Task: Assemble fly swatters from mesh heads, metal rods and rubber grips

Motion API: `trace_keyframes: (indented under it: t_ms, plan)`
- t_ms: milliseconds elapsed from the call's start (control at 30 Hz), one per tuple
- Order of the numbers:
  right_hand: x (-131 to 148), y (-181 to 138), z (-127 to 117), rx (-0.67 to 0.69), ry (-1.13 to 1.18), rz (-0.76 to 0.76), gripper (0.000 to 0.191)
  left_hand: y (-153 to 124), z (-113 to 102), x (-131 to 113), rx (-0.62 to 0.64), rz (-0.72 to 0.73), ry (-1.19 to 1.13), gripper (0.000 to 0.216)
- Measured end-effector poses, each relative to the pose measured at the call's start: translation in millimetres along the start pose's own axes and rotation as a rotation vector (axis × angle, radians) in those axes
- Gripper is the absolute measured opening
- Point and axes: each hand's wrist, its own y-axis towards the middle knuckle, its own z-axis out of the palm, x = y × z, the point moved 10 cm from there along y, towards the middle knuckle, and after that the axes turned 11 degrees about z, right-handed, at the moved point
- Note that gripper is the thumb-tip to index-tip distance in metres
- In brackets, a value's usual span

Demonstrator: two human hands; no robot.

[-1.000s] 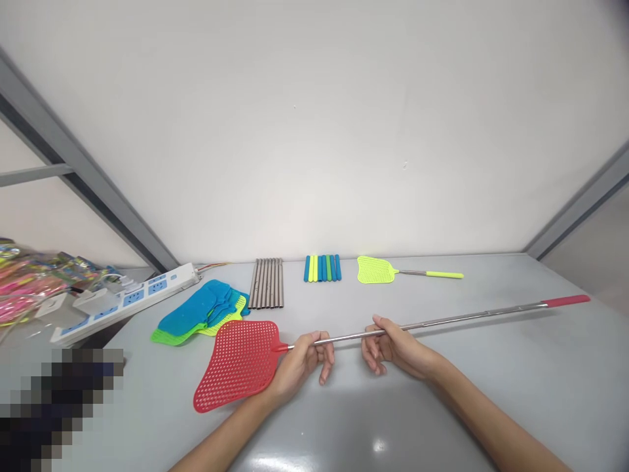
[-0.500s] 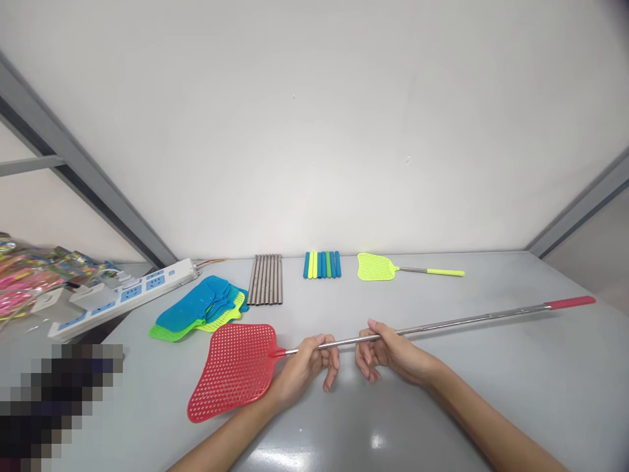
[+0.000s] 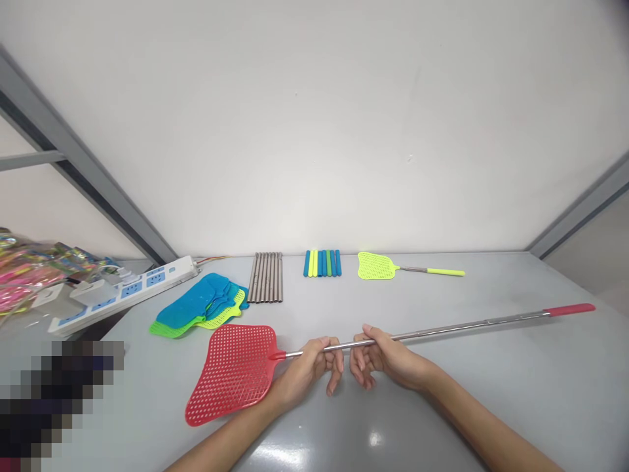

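A red fly swatter (image 3: 238,367) with a long, extended metal rod lies across both my hands, its perforated head at the left and its red grip at the far right. My left hand (image 3: 317,367) pinches the rod close to the head, thumb on top. Just to the right, my right hand (image 3: 381,354) holds the same rod between thumb and fingers, its lower fingers loosely curled. A small gap separates the two hands. Behind them, a yellow fly swatter (image 3: 376,266) with its rod pushed in rests near the wall.
Blue, green and yellow swatter heads (image 3: 194,305) are stacked at the left. Beside them lie a row of metal rods (image 3: 265,278) and a row of coloured grips (image 3: 322,263). A power strip (image 3: 142,285) with plugs and wrapped goods (image 3: 39,269) occupy the left edge.
My right hand has slid slightly left along the rod, closer to my left hand. The red grip end has dipped a little.
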Motion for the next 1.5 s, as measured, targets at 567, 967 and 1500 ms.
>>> trace_keyframes:
  t_ms: [567, 967, 1500]
  plan:
    - [-20, 7, 3, 0.03, 0.012, 0.092, 0.05, -2, 4, 16, 0.033, -0.067, -0.065, 0.044]
    - [-21, 10, 9, 0.044, 0.001, 0.082, 0.051, -2, 11, 18, 0.049, -0.099, -0.064, 0.048]
    - [-1, 4, -8, -0.122, -0.087, -0.011, 0.054, 5, -5, 9, -0.074, -0.045, 0.133, 0.053]
